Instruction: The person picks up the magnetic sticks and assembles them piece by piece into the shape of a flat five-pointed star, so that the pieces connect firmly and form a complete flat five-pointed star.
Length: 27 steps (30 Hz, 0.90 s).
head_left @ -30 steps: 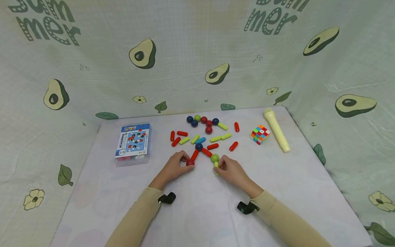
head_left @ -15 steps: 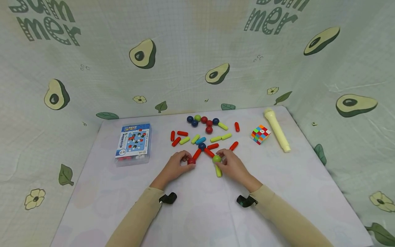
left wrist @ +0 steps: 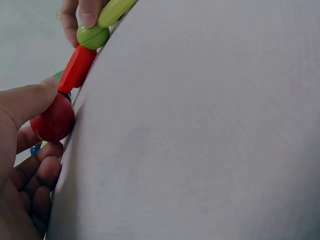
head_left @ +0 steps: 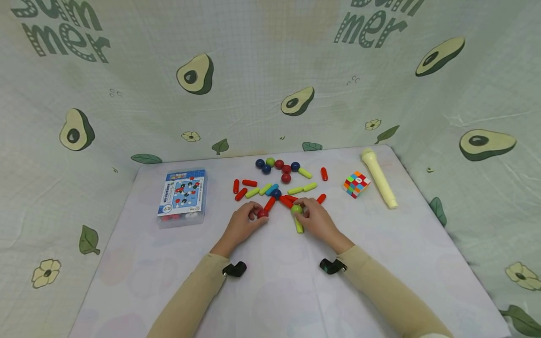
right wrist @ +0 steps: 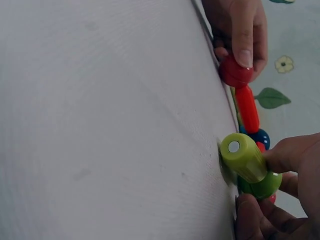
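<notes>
In the head view my left hand (head_left: 242,222) pinches a red ball (left wrist: 53,119) between thumb and fingers. A red rod (head_left: 269,204) runs from it to a dark blue ball (head_left: 276,194). From there a second red rod (head_left: 285,202) leads to a green ball (right wrist: 265,185), which my right hand (head_left: 317,219) pinches. A yellow-green rod (right wrist: 244,156) sticks out from the green ball toward the body, a pale disc on its end. The joined pieces form a V lying on the table. Against the dark blue ball lies a light blue rod (head_left: 272,189).
Behind the V are loose yellow-green rods (head_left: 295,190), red rods (head_left: 250,183) and a cluster of coloured balls (head_left: 279,164). A clear box (head_left: 182,197) stands left. To the right are a puzzle cube (head_left: 356,183) and a cream stick (head_left: 379,178).
My right hand has moved from the yellow-green rod to the green ball. The V has shifted away from the body and slightly right, and its blue ball now meets the light blue rod.
</notes>
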{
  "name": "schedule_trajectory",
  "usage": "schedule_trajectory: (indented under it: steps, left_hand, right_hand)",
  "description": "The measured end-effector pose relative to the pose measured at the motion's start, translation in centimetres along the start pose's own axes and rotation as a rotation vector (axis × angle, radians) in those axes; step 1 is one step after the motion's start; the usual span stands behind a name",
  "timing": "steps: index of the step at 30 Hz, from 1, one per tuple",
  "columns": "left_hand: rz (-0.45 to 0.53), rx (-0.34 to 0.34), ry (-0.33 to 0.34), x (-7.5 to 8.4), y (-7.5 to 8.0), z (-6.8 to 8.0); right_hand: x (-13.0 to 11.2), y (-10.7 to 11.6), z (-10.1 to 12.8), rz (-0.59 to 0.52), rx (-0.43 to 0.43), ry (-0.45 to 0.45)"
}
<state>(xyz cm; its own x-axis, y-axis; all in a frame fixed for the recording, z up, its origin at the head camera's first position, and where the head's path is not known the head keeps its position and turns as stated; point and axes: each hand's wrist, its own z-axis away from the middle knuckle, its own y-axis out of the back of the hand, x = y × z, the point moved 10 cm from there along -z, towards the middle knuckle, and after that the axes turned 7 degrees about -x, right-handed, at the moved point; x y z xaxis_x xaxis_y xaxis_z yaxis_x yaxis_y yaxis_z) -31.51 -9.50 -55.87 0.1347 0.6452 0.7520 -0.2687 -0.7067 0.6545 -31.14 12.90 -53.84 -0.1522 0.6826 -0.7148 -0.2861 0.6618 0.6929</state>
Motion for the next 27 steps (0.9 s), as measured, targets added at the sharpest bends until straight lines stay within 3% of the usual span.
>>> schedule_trajectory:
  steps: [3,6,10,13,20,27]
  left_hand:
    - [0.004,0.01,0.009,-0.1,0.2,0.0]
    - [-0.007,0.078,0.035,-0.3,1.5,0.1]
    - [-0.146,0.242,0.074,-0.8,4.5,0.2]
    - [-0.255,0.315,0.108,-1.5,6.2,0.2]
    - [-0.291,0.329,0.183,-2.9,7.3,-0.4]
    - [-0.281,0.285,0.193,-2.9,7.3,-1.0]
  right_hand:
    - [0.3,0.0,0.0,-0.007,0.0,-0.004]
    - [0.4,-0.1,0.0,-0.015,0.001,0.001]
    - [0.5,-0.2,0.1,-0.039,0.006,0.013]
    - [0.5,-0.3,0.1,-0.056,0.003,0.016]
    - [0.5,-0.6,0.1,-0.064,-0.009,0.009]
    - [0.6,-0.4,0.1,-0.061,-0.005,0.008]
